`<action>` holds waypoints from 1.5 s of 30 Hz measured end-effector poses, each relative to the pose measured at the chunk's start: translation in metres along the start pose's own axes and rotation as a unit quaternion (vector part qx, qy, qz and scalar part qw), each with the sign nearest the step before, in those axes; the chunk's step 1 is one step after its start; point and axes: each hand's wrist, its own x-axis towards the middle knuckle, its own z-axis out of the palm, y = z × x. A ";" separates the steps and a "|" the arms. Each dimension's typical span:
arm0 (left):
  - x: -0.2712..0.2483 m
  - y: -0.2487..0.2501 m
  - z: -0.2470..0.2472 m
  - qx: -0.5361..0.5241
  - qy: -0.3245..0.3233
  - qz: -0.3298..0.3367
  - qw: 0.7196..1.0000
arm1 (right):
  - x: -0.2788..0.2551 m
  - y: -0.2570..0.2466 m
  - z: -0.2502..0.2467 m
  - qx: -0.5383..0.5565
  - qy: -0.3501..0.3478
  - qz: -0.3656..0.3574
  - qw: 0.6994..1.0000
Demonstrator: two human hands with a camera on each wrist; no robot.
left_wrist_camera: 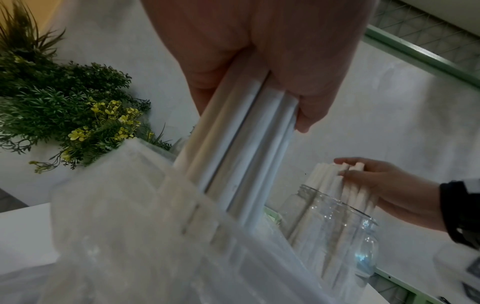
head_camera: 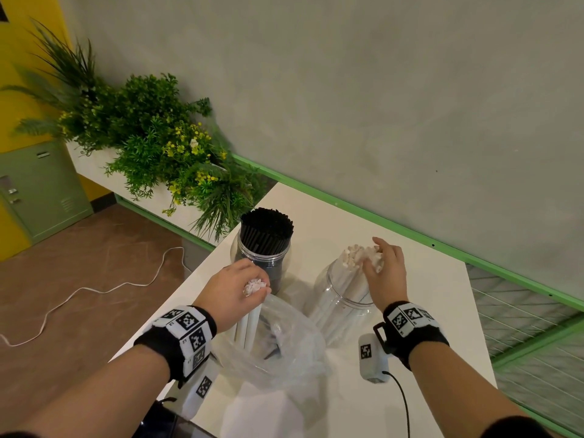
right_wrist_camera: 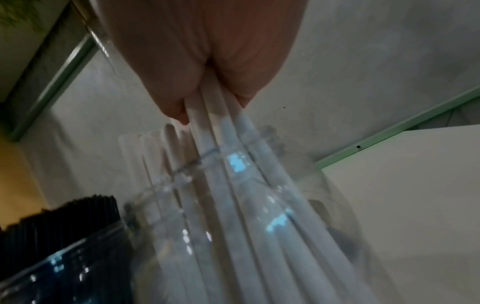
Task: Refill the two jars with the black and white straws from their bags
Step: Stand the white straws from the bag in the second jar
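Note:
Two clear jars stand on the white table [head_camera: 436, 311]. The far-left jar [head_camera: 264, 263] is packed with black straws [head_camera: 267, 227]. The right jar [head_camera: 343, 298] holds white straws [head_camera: 354, 254]. My right hand [head_camera: 384, 267] grips a bunch of those white straws [right_wrist_camera: 221, 127] at their tops, their lower ends inside the jar [right_wrist_camera: 233, 216]. My left hand [head_camera: 240, 287] grips another bundle of white straws [left_wrist_camera: 241, 148] that stands in the crumpled clear plastic bag [head_camera: 284, 349] in front of the jars. The same bag [left_wrist_camera: 130, 226] fills the lower left wrist view.
A planter of green plants with yellow flowers [head_camera: 151, 137] sits left of the table. A green rail [head_camera: 410, 235] runs along the grey wall behind. A white cable [head_camera: 94, 292] lies on the brown floor. Green wire mesh [head_camera: 521, 311] borders the table's right side.

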 end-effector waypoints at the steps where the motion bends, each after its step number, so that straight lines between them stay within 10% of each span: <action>1: 0.000 0.000 0.000 -0.001 0.000 -0.001 1.000 | 0.002 -0.001 -0.001 0.013 0.014 -0.002 1.000; 9: 0.001 -0.002 -0.001 -0.007 0.004 -0.002 1.000 | -0.001 0.013 -0.004 0.033 0.004 0.025 0.999; 19: 0.001 -0.004 -0.001 -0.004 0.003 0.001 1.000 | -0.053 0.041 -0.020 -0.119 -0.080 -0.142 0.979; 30: 0.003 -0.003 -0.001 -0.008 0.001 -0.002 1.000 | 0.002 0.003 0.007 -0.373 -0.166 -0.259 0.875; 40: 0.002 0.001 -0.003 -0.012 -0.004 -0.007 1.000 | 0.027 0.000 0.017 -0.167 -0.052 -0.161 0.971; 45: 0.003 -0.001 -0.003 -0.010 -0.008 -0.008 1.000 | 0.028 -0.001 0.019 -0.302 -0.116 -0.120 0.938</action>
